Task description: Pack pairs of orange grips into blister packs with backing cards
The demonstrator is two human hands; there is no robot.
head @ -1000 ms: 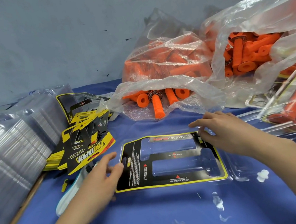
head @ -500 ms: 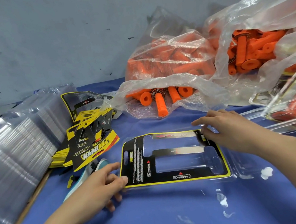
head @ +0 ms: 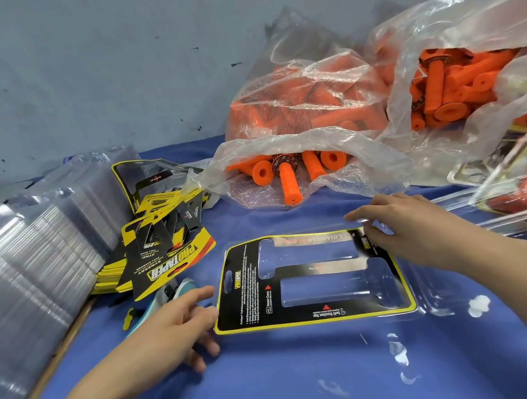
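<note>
Left hand slid to backing card edge, perhaps pinching, right hand fingers spread

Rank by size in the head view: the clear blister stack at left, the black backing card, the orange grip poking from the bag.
Clear blister stack: largest.
Black backing card: middle.
Orange grip: smallest, though farthest away.

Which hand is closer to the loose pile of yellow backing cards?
Left. The left hand sits just beside the pile; the right hand is beyond the blister pack.
</note>
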